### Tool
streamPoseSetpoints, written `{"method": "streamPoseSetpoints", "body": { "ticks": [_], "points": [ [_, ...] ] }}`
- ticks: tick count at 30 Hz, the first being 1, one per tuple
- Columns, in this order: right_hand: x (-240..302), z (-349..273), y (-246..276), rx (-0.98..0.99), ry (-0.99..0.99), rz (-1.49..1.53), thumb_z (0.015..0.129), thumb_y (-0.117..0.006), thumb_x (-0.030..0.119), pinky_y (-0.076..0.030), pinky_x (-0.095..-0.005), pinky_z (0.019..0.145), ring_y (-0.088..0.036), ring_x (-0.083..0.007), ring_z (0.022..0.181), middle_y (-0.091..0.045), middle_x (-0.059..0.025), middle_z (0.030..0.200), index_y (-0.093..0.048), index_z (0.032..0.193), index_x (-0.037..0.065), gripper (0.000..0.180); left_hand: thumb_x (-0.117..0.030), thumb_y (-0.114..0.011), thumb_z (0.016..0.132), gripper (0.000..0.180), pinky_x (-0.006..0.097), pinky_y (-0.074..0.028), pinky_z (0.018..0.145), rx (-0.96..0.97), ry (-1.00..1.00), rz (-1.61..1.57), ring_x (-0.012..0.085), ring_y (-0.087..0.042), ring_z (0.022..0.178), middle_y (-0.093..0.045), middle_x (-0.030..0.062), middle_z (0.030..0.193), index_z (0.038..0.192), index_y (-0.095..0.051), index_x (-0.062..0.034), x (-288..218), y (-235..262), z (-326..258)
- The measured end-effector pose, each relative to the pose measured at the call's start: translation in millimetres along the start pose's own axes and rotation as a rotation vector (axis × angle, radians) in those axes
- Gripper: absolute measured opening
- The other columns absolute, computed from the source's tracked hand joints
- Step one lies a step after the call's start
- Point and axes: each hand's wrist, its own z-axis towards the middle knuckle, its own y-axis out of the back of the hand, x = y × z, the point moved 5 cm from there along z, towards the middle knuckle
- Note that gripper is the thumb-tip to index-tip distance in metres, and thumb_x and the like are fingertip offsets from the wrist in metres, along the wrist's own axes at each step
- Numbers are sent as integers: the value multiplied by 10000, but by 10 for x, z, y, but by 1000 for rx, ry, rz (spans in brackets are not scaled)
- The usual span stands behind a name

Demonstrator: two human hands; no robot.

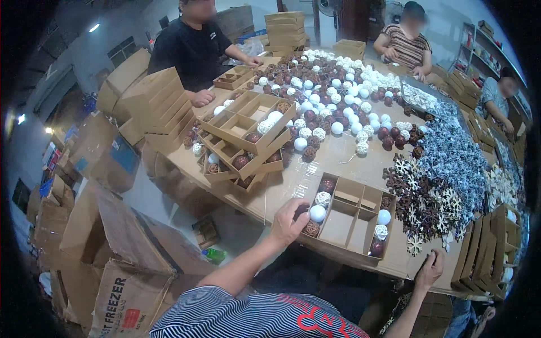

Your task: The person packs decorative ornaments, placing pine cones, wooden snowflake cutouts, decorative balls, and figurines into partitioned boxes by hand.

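A divided cardboard box (pixel 344 239) lies at the table's near edge. Red, white and woven brown balls fill its left and right end columns; the middle compartments hold no balls. My left hand (pixel 288 223) is closed at the box's left wall, thumb and forefinger curled by a smooth white ball (pixel 318 213) and a brown woven ball (pixel 311 228). To the right of the box, my right hand (pixel 430 271) hovers at the table edge with loosely bent fingers apart, and I see nothing in it. Closest to it are brown and white wooden snowflakes (pixel 420 217).
Stacked, partly filled boxes (pixel 242 127) stand left on the table (pixel 242 200). Loose balls (pixel 349 107) spread across its middle, and silvery-blue decorations (pixel 453 158) heap at the right. More boxes (pixel 484 253) lean at the near right. Three other people sit around the table.
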Motion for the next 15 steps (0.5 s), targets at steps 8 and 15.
{"method": "streamPoseSetpoints", "body": {
  "ticks": [8,15],
  "points": [
    [-202,96,-266,-67,80,-48,800,-449,73,-410,-370,669,-523,-306,731,-537,-163,774,-542,841,-22,139,-186,-534,774,254,348,-442,719,-24,-23,-25,284,-558,794,-554,151,863,964,-513,-18,353,-217,213],
    [-236,277,-424,-77,51,-121,775,-462,60,-404,-383,666,-518,-324,715,-530,-163,754,-532,811,-12,107,-218,-537,774,265,356,-442,719,-29,-54,-64,294,-559,798,-562,159,865,935,-523,-7,470,-478,450]
  ]
}}
